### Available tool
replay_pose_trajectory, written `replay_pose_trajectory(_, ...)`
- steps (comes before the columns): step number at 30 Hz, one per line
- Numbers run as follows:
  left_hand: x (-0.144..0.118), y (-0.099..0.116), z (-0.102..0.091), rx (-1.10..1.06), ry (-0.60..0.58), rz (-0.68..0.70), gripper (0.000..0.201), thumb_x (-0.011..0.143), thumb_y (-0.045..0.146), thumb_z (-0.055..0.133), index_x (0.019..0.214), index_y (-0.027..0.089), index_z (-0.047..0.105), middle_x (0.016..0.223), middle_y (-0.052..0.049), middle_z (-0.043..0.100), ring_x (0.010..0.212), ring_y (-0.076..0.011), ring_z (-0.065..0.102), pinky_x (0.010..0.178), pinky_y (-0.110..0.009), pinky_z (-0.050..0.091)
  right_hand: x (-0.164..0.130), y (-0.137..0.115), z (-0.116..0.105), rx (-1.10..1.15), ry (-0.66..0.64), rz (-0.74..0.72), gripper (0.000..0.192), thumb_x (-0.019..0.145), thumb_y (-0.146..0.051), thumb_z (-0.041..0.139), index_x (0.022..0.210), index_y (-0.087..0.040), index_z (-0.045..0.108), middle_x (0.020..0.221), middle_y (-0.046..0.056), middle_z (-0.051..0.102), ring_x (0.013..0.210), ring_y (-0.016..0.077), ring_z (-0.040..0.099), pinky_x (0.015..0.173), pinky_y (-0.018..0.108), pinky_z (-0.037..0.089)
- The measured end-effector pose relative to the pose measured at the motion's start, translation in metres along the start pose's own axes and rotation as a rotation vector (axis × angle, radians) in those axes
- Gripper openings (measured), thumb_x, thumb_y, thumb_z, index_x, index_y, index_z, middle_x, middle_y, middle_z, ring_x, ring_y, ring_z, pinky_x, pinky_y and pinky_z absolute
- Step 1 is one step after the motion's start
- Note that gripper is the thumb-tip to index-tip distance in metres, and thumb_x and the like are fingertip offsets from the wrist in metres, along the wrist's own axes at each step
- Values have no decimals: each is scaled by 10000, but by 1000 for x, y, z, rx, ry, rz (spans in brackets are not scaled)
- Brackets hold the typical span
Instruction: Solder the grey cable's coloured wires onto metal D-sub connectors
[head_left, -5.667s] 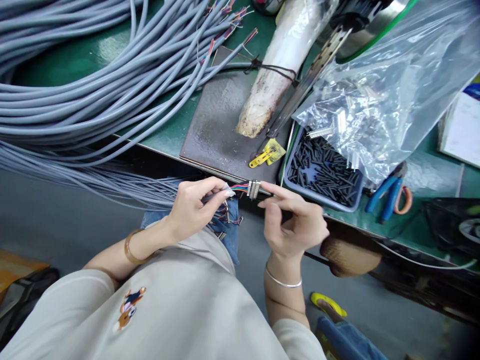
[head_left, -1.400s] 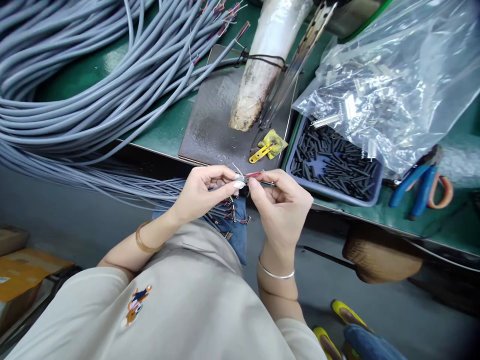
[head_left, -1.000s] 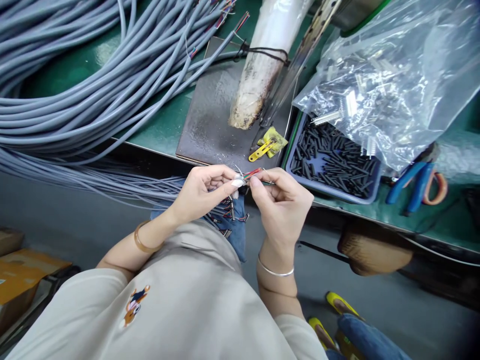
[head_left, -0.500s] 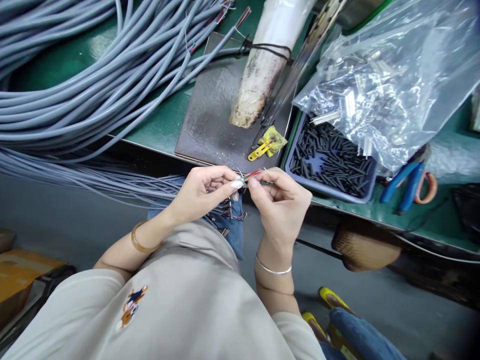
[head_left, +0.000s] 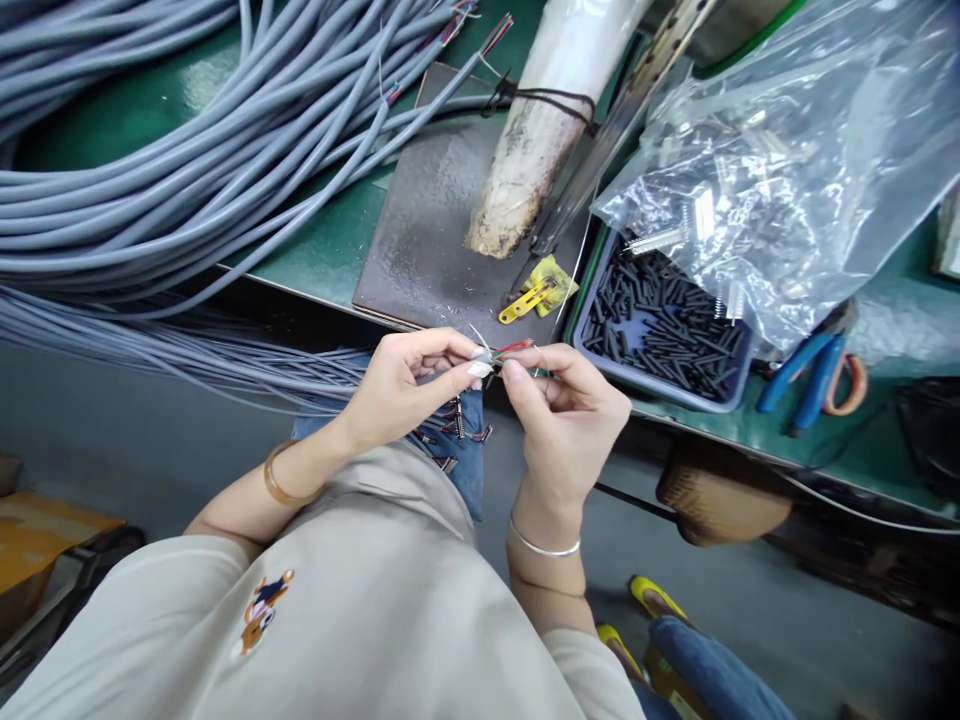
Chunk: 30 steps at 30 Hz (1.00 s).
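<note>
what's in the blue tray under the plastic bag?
The blue tray is filled with short black tubing pieces. The clear plastic bag lies over its far right part, so what is in that corner is hidden.

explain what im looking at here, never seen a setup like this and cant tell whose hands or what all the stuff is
The view comes from a camera worn on a person's head, looking down at their own bare hands. The left hand and right hand together pinch thin red and green wire ends near the edge of a green workbench. On the bench lie long grey cables, a dark metal plate, a blue tray of small black tubes, a clear plastic bag and blue-handled pliers.
</note>
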<state>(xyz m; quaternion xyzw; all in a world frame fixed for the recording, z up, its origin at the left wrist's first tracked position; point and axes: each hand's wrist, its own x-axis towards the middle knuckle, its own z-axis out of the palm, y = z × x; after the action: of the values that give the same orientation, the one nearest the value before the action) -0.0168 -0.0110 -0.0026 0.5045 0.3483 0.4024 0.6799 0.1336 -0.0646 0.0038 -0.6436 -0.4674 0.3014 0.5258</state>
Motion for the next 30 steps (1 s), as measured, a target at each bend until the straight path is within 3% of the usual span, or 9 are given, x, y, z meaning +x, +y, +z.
replay_pose_trajectory(11, -1, 0, -1, 71, 3, 50, 219, 770, 324, 867, 811, 136, 762, 768, -27, 739, 668, -99, 640, 645, -197, 529, 0, 3, -1, 60, -8, 48, 82, 831, -296, 754, 807, -222, 728, 723, -27, 626, 492, 52, 402, 413, 209, 267)
replay_pose_trajectory(19, -3, -2, -1, 158, -19, 113, 182, 846, 296, 794, 844, 119, 750, 774, -35, 733, 671, -97, 631, 645, -186, 517, 7, 5, -5, 138, -89, 48, 68, 799, -216, 775, 782, -223, 709, 747, -45, 642, 473, 30, 368, 398, 189, 259)
replay_pose_trajectory(27, -6, -4, -1, 545, -15, 433, 86, 943, 161, 658, 935, 114, 730, 855, -50, 771, 731, -96, 671, 706, -189, 511, 7, 5, -9, 37, -98, 24, 105, 832, -279, 763, 799, -212, 690, 741, -39, 620, 469, 36, 346, 394, 202, 247)
replay_pose_trajectory(30, -7, -6, -1, 700, -38, 536, 130, 985, 178, 605, 929, 124, 708, 786, -31, 733, 685, -94, 640, 669, -193, 482, 7, 1, -14, -83, -133, -49, 86, 870, -262, 734, 828, -208, 682, 718, -52, 588, 457, 35, 305, 406, 221, 235)
